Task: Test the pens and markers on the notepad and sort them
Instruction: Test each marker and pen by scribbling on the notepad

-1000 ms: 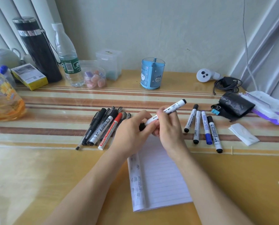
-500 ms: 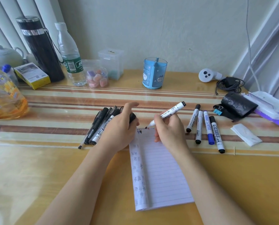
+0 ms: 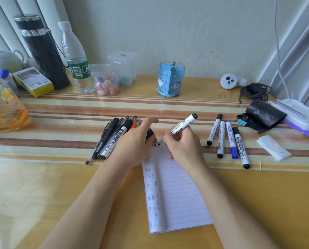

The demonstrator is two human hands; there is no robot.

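A lined notepad point(image 3: 175, 194) lies in front of me on the table. My right hand point(image 3: 183, 146) grips an uncapped white marker point(image 3: 183, 124), tip down on the pad's top left corner, where black marks show. My left hand point(image 3: 135, 142) rests on the pad's top left edge and holds the marker's black cap point(image 3: 149, 133). A bundle of several pens and markers point(image 3: 112, 137) lies left of my left hand. Several markers point(image 3: 227, 139), one with a blue cap, lie in a row to the right.
A blue pen cup point(image 3: 171, 80) stands at the back centre. Bottles, a black flask point(image 3: 42, 49) and small clear containers line the back left. A black pouch point(image 3: 263, 114), binder clip, cable and folded white paper point(image 3: 274, 148) sit at the right.
The cap came off the marker and stayed in my left hand, which moved down to the pad's corner. My right hand lowered the marker tip onto the paper and made black marks.
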